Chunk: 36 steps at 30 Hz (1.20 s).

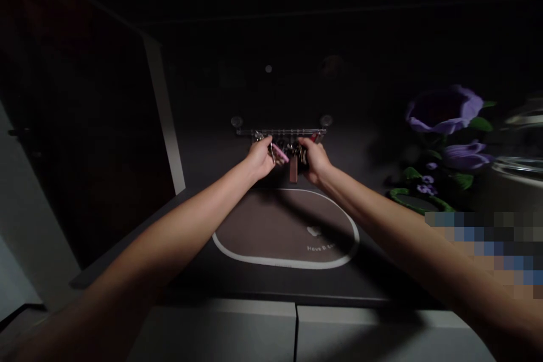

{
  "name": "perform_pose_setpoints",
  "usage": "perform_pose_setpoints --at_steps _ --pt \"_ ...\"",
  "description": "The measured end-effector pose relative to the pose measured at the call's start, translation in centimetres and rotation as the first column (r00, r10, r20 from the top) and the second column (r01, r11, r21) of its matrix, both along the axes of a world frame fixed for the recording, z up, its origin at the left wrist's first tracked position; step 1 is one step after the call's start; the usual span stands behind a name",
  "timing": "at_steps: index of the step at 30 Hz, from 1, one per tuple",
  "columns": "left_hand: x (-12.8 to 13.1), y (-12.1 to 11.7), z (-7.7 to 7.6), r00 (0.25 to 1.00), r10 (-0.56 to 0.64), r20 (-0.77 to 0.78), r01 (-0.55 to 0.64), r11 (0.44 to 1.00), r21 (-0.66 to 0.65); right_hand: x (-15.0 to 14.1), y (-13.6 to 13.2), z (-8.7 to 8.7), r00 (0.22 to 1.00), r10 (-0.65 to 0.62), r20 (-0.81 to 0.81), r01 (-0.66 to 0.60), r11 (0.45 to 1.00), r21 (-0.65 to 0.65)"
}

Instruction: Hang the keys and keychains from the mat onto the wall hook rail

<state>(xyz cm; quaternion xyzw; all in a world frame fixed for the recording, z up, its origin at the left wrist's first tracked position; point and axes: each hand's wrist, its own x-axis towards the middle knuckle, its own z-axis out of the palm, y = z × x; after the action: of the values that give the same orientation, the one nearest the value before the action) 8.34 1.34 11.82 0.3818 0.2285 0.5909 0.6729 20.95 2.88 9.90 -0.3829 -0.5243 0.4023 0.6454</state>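
Note:
A clear rail with hooks [282,132] is fixed to the dark wall, and several small keychain-like items hang along it. My left hand [260,157] is just below the rail's left part, its fingers closed on a keychain with a pink tag [280,153] and a metal ring. On the other side, my right hand [314,159] is closed around a dark keychain [302,155] with small shiny parts; its details are too dim to make out. Between the hands hangs a brownish-pink strap-like tag [293,169].
Below lies an oval brown mat [263,226] with a white border on a dark counter [237,283]. Purple artificial flowers [445,113] and a blurred glass-like vessel [520,164] stand to the right. White cabinet fronts [224,331] are underneath; a dark door [97,124] is at left.

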Motion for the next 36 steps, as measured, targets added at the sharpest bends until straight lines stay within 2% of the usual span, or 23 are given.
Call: perform_pose_setpoints --at_steps 2,3,6,7,9,10,11,13,15,18,20,22,23,26,29,33,36 --pt "-1.0 -1.3 -2.4 0.980 -0.045 -0.192 0.037 0.998 -0.044 -0.3 -2.6 -2.4 0.997 -0.055 -0.047 0.048 0.991 -0.128" --pt "-1.5 -1.8 -3.5 0.957 -0.045 -0.285 0.024 0.997 -0.074 -0.3 -3.6 -3.6 0.999 -0.046 -0.024 0.040 0.982 -0.184" --pt "-3.4 -2.5 -6.1 0.846 0.041 -0.532 -0.059 0.998 -0.017 0.3 -5.3 -5.9 0.992 0.011 0.129 0.027 0.958 -0.287" --pt "-4.1 -2.5 -6.7 0.774 0.049 -0.631 -0.053 0.999 0.012 0.7 -5.5 -6.3 0.979 0.033 0.203 0.031 0.952 -0.304" --pt "-5.7 -2.5 -7.4 0.568 0.062 -0.821 0.004 0.997 0.078 1.9 -5.6 -6.5 0.941 0.114 0.320 -0.008 0.949 -0.316" --pt "-6.4 -2.5 -7.6 0.459 0.138 -0.878 0.011 0.987 0.160 2.6 -5.6 -6.5 0.918 0.133 0.373 -0.017 0.954 -0.299" --pt "-7.1 -2.5 -7.8 0.366 0.215 -0.906 0.031 0.970 0.243 3.3 -5.5 -6.3 0.888 0.177 0.424 -0.054 0.957 -0.285" --pt "-8.1 -2.6 -8.0 0.210 0.288 -0.934 0.085 0.947 0.311 4.5 -5.5 -5.9 0.802 0.290 0.522 -0.125 0.936 -0.328" --pt "-8.8 -2.6 -8.0 0.122 0.349 -0.929 0.145 0.920 0.365 5.3 -5.6 -5.6 0.684 0.294 0.667 -0.089 0.942 -0.324" --pt "-9.1 -2.7 -8.1 0.110 0.498 -0.860 0.207 0.835 0.510 5.7 -6.1 -5.0 0.509 0.175 0.843 0.016 0.977 -0.213" --pt "-9.0 -2.7 -8.1 0.095 0.581 -0.808 0.216 0.780 0.587 5.3 -6.5 -4.5 0.449 0.021 0.893 0.078 0.995 -0.063" --pt "-8.7 -2.6 -8.0 0.040 0.614 -0.788 0.230 0.762 0.605 4.5 -7.0 -4.0 0.403 -0.111 0.909 0.096 0.992 0.078" --pt "-8.5 -2.6 -8.0 0.012 0.613 -0.790 0.241 0.765 0.597 3.9 -7.2 -3.7 0.369 -0.133 0.920 0.094 0.990 0.105" --pt "-7.7 -2.4 -8.1 -0.037 0.603 -0.797 0.278 0.772 0.572 2.0 -7.7 -2.8 0.281 -0.119 0.952 0.098 0.991 0.095" --pt "-6.9 -2.1 -8.2 -0.058 0.590 -0.806 0.297 0.780 0.550 0.4 -7.9 -2.3 0.240 -0.092 0.967 0.079 0.994 0.075" --pt "-6.4 -1.7 -8.2 -0.069 0.528 -0.846 0.326 0.814 0.481 -0.3 -7.9 -2.6 0.167 -0.079 0.983 0.055 0.996 0.070" --pt "-6.1 -1.5 -8.2 -0.041 0.536 -0.843 0.345 0.800 0.492 0.0 -7.7 -3.1 0.138 -0.075 0.988 0.068 0.995 0.066"
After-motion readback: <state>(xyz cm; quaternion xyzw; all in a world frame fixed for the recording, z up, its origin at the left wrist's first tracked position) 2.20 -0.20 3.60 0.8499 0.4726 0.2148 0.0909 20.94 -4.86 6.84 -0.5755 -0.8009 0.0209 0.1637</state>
